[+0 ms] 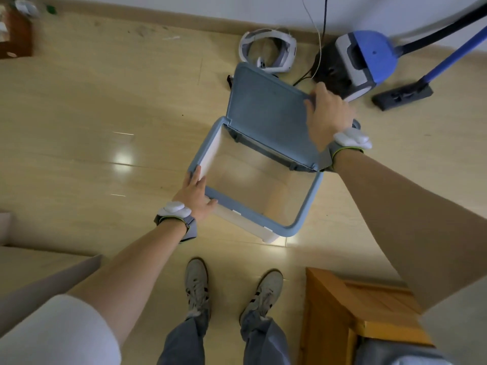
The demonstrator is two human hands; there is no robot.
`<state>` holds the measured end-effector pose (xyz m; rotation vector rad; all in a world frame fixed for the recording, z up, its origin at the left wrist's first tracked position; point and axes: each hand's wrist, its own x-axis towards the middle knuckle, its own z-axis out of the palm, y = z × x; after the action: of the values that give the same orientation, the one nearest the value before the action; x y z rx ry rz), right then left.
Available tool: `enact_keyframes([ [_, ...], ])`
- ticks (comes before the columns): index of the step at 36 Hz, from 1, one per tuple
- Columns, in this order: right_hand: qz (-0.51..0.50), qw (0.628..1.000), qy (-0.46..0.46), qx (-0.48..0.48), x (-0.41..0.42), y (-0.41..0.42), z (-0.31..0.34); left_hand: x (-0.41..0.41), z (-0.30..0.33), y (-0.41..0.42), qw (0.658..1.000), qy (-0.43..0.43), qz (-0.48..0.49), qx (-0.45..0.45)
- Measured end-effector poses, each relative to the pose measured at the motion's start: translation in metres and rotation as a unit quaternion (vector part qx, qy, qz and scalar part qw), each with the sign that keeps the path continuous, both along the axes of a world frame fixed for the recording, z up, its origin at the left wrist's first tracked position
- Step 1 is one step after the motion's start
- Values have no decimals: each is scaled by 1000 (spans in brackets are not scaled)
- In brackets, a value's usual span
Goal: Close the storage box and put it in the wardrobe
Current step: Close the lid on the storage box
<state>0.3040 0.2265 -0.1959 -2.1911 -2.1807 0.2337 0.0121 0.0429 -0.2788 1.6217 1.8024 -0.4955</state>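
Translucent plastic storage box [266, 191], matt blue lid [266, 111], glossy floor [105, 114].

My storage box [253, 204] sits on the floor at the centre of the frame, a translucent white tub with a blue-grey rim, and I see nothing inside it. Its blue-grey lid [266, 114] stands open, hinged along the far edge of the rim and tilted back toward the upper right. The box is turned at an angle, one corner pointing toward the lower right.

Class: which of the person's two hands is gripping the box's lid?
The right hand, gripping the raised blue lid at its far corner; the left hand holds the box rim.
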Motion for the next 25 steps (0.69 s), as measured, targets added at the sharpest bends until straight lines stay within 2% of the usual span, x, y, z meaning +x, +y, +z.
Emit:
enact_keyframes([
  [4,37,999,33,3,-7,-47,14,-8,8,9,999,-28,16,-5],
  [8,78,993,62,-56,-22,-104,20,-15,21,8,997,-31,63,-15],
  [12,108,986,18,-127,-53,-162,-6,-32,19,1,993,-28,113,5],
  [16,139,975,-44,-168,-82,-210,-49,-44,7,-6,981,-82,174,-1],
  [20,105,978,-49,-171,-82,-218,-67,-41,8,-3,973,-146,177,14],
  [25,65,986,-1,-156,-91,-212,-76,-50,2,7,975,-162,145,44],
])
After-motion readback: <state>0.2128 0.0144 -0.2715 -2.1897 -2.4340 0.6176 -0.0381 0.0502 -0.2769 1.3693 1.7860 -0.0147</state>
